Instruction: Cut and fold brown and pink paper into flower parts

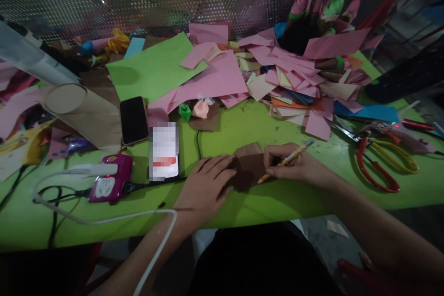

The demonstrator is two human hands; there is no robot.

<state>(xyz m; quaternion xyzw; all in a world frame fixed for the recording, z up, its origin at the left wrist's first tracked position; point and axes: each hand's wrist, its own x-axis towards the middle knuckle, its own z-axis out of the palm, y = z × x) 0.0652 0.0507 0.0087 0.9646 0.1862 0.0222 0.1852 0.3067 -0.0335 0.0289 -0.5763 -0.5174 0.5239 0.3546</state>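
A small brown sheet of paper (pixel 250 166) lies on the green table (pixel 263 199) near its front edge. My left hand (pixel 204 185) rests flat on the sheet's left side, fingers stretched out and pressing it down. My right hand (pixel 291 166) is closed round an orange pencil (pixel 286 161), whose tip touches the brown paper's right edge. A lighter brown piece (pixel 248 149) sticks out just behind the sheet.
Two phones (pixel 133 119) (pixel 164 151) lie left of my hands, beside a pink charger box (pixel 110 178) with white cables. A cardboard roll (pixel 83 113) lies farther left. Pink and green paper scraps (pixel 222 74) cover the back. Red-and-yellow scissors (pixel 381 157) lie at right.
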